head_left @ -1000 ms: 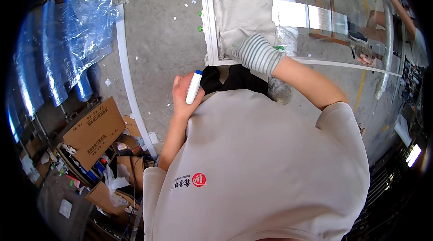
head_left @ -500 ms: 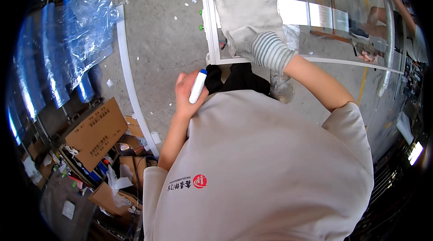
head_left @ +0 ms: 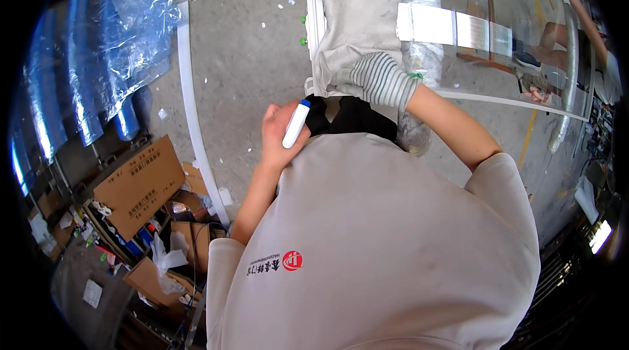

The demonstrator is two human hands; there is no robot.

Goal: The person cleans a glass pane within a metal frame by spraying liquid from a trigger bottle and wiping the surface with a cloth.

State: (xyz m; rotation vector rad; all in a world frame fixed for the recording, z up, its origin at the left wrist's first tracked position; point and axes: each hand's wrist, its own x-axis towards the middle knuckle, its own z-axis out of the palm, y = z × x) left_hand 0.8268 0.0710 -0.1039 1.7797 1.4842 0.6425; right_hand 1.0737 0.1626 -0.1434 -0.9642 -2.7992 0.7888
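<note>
My left hand [head_left: 280,134] is closed around a white tube with a blue cap [head_left: 295,124], held upright close to my chest. My right hand [head_left: 367,78] wears a grey-and-white striped glove and presses a grey cloth [head_left: 357,36] against a glass pane [head_left: 498,42]. The pane has a white frame [head_left: 313,3] along its left side and a shiny metal band [head_left: 452,26] across it. The cloth covers the gloved fingers.
A long white strip [head_left: 190,108] lies on the concrete floor to my left. Blue plastic-wrapped rolls [head_left: 98,62] lie further left. Cardboard boxes [head_left: 141,183] with small items sit at the lower left. Another person's legs [head_left: 557,55] show through the glass at the right.
My left hand with the tube has dropped a little and come closer to my chest. My gloved right hand and the cloth have slid slightly along the glass.
</note>
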